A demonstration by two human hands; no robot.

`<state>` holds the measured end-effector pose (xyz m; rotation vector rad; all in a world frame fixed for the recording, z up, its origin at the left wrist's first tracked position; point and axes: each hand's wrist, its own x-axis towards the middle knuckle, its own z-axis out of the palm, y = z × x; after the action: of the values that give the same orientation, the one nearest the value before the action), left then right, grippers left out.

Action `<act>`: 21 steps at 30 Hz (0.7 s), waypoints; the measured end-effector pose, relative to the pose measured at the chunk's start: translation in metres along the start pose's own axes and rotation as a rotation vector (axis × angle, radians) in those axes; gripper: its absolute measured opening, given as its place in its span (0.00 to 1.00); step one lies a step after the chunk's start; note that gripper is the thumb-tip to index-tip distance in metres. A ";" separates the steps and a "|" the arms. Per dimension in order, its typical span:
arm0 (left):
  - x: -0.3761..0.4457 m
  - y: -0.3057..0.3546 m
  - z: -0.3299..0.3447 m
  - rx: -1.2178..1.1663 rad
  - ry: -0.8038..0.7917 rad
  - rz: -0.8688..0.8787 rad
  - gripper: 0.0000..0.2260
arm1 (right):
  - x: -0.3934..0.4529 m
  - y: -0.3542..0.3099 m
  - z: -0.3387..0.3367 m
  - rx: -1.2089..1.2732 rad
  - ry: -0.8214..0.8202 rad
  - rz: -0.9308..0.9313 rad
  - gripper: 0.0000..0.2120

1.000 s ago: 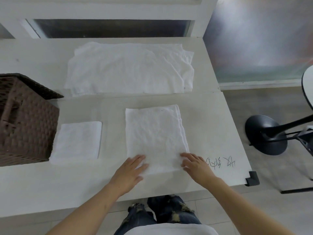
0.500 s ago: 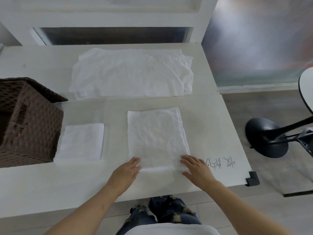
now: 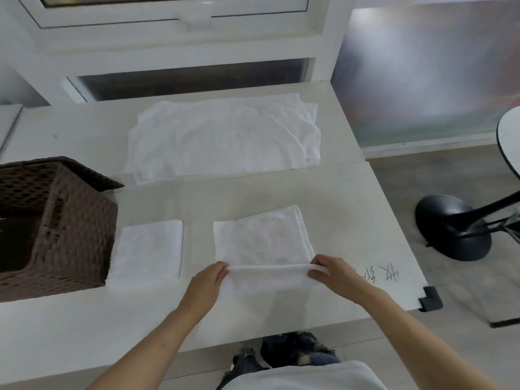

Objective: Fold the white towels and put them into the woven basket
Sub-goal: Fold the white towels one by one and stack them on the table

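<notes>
The table (image 3: 351, 198) is pale and carries everything in play. At its far side lies the pile (image 3: 225, 136) of unfolded white towels, spread flat and rumpled. The basket (image 3: 56, 229), dark brown and woven, stands at the left edge of the table. Near the front, in the middle, lies the towel (image 3: 261, 240), half folded; its near edge is raised off the table and pulled taut between the two hands, while its far part lies flat. The left hand (image 3: 206, 285) pinches the near left corner of that edge, fingers curled round the cloth. The right hand (image 3: 330, 273) pinches the near right corner the same way, thumb and fingers closed on the fabric. Between the towel and the basket lies a folded towel (image 3: 147, 250), small and square, just beside the basket's wall and well apart from the left hand. Black writing (image 3: 377, 275) marks the table just right of the right hand.
</notes>
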<state>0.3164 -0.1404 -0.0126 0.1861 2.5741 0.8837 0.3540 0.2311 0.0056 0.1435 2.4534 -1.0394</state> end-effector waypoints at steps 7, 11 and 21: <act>0.041 0.014 -0.021 -0.214 0.182 -0.100 0.09 | 0.052 -0.037 -0.021 0.239 0.172 0.032 0.06; 0.072 0.018 -0.027 -0.359 0.236 -0.163 0.05 | 0.086 -0.036 -0.021 0.174 0.211 0.121 0.07; 0.108 0.015 -0.019 -0.502 0.240 -0.319 0.23 | 0.136 -0.030 -0.015 -0.010 0.201 0.178 0.06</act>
<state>0.2106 -0.1118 -0.0260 -0.4858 2.3905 1.4472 0.2199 0.2089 -0.0286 0.4755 2.5668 -0.9758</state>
